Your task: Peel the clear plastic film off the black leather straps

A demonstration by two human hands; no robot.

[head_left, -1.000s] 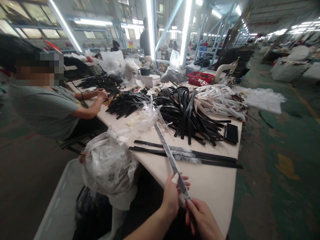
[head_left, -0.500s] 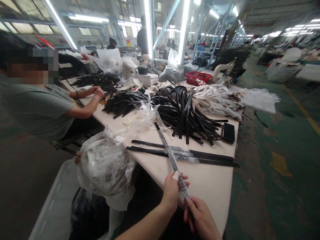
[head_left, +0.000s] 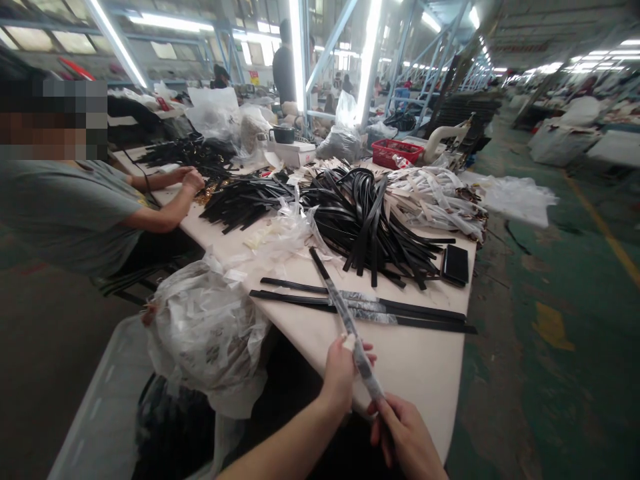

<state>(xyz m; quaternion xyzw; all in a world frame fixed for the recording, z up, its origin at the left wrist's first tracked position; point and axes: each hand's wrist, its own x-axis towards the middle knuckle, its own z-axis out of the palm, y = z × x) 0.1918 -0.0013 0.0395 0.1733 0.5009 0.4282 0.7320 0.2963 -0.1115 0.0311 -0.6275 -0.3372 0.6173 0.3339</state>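
A black strap [head_left: 343, 313], partly covered in clear plastic wrap, runs from near my body out over the table. My left hand [head_left: 341, 368] grips it around the middle, thumb on top. At its near end my right hand [head_left: 400, 427] is closed on the strap, with the tip hidden in the fingers. Under the strap's far part, several black straps [head_left: 430, 319] lie crosswise on the table, their middles wrapped in clear plastic. Beyond them a large heap of black straps [head_left: 370, 220] spreads across the tabletop [head_left: 410, 367].
A black wallet-like item [head_left: 455, 265] lies by the right edge. White strips [head_left: 430, 193] and a red basket [head_left: 397, 154] are farther back. At left, a plastic bag [head_left: 205, 327] hangs by a translucent bin [head_left: 95, 393]. A co-worker's hands [head_left: 187, 180] are at the table's far left.
The view has shifted slightly. My right hand has slid a little down and right along the strap's near end; my left hand keeps its grip.
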